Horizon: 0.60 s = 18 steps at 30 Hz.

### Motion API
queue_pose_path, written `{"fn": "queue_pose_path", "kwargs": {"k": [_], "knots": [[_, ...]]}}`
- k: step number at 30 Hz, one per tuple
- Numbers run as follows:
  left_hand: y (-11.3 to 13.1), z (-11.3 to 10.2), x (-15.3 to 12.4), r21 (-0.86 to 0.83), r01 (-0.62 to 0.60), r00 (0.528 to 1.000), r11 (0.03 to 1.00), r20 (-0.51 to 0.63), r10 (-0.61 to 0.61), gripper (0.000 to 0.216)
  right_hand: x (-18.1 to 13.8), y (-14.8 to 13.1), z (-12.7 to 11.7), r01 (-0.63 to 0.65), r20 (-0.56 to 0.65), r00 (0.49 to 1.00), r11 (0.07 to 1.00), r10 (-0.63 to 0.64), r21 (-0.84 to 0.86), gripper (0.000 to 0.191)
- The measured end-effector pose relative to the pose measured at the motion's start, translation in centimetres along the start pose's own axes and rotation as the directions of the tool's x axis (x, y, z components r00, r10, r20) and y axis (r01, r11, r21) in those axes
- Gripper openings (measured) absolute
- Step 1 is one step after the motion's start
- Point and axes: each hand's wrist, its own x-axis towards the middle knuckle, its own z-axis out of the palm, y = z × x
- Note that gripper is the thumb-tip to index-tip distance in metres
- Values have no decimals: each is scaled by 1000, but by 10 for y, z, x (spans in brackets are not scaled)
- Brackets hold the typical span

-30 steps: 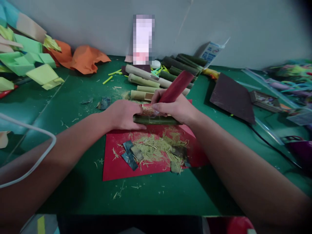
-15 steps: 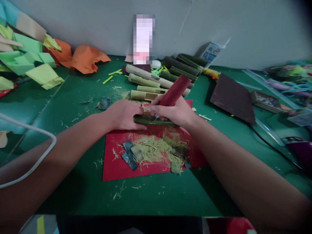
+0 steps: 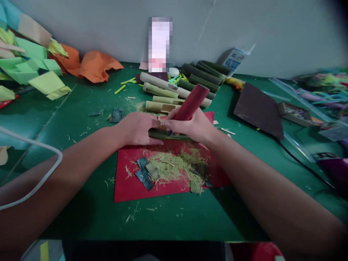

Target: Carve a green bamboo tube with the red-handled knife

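A green bamboo tube with a cut-out in its upper side lies across the red sheet. My left hand is closed round its left end. My right hand grips a thick reddish wooden handle, tilted up to the right. A small metal tip shows under my right fingers at the cut-out; most of the blade is hidden. In front of the tube lies a heap of bamboo shavings with several dark flat chips.
Behind my hands lie several cut bamboo tubes. A pixelated upright screen leans on the wall. At the left are folded papers and orange paper. A dark board and a black cable are at the right.
My right hand and the wooden-handled tool have shifted slightly left along the bamboo tube. My left hand has stayed in place on the tube.
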Motion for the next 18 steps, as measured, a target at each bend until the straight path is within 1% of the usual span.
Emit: {"fn": "queue_pose_path", "kwargs": {"k": [3, 7, 11, 13, 14, 16, 18], "knots": [[-1, 1, 0, 42, 5, 1000, 999, 17, -5, 52, 2, 0, -3, -13, 58, 998, 1000, 14, -19, 26], [0, -1, 0, 31, -1, 999, 1000, 32, 0, 49, 4, 0, -5, -42, 129, 991, 999, 42, -4, 24], [2, -4, 1, 7, -21, 999, 1000, 37, 20, 47, 3, 2, -6, -21, 144, 989, 1000, 21, -4, 27], [3, -5, 1, 30, -31, 999, 999, 41, 30, 48, 2, 4, -5, 6, 130, 991, 1000, -5, -11, 27], [3, -4, 1, 49, -37, 998, 998, 46, 35, 48, 2, 5, -5, 26, 97, 995, 1000, -24, -18, 26], [3, -4, 1, 94, -48, 998, 994, 55, 43, 48, 3, 6, -4, 65, -26, 997, 997, -67, -46, 24], [4, -3, 1, 130, -49, 998, 990, 54, 42, 48, 4, 5, -4, 106, -221, 967, 991, -123, -85, 21]]}}
